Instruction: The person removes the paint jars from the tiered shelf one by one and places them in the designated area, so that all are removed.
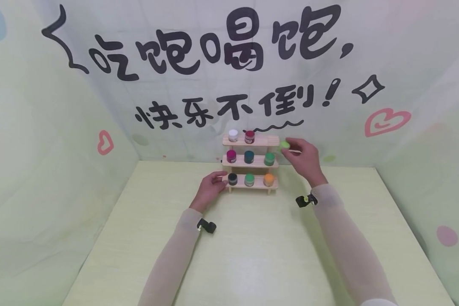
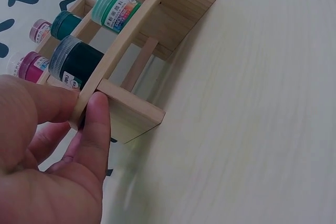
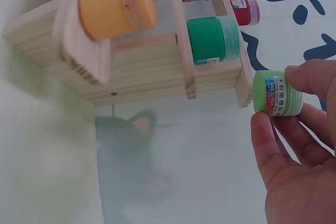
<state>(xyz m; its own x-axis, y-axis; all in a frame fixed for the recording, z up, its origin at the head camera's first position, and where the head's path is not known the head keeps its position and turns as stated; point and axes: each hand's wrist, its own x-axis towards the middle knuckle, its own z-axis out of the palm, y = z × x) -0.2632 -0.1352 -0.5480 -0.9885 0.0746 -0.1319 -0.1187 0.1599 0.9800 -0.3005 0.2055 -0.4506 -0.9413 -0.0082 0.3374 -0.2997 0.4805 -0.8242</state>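
Note:
A three-tier wooden rack (image 1: 252, 160) stands at the back of the table with small paint jars on its shelves. My left hand (image 1: 211, 190) pinches the left end of the lowest shelf between thumb and fingers, beside the black paint jar (image 2: 73, 64). My right hand (image 1: 303, 159) holds a light green paint jar (image 3: 277, 93) by thumb and fingertips, just off the right end of the top shelf. On that shelf sit a white jar (image 1: 233, 135) and a dark red jar (image 1: 249, 137).
The middle shelf bears a magenta jar (image 1: 231, 156), a teal jar (image 1: 249, 157) and a green jar (image 1: 269, 159). Below are another green jar (image 1: 249, 179) and an orange jar (image 1: 269, 179). A printed cloth backdrop (image 1: 198, 89) rises behind the pale table (image 1: 237, 246).

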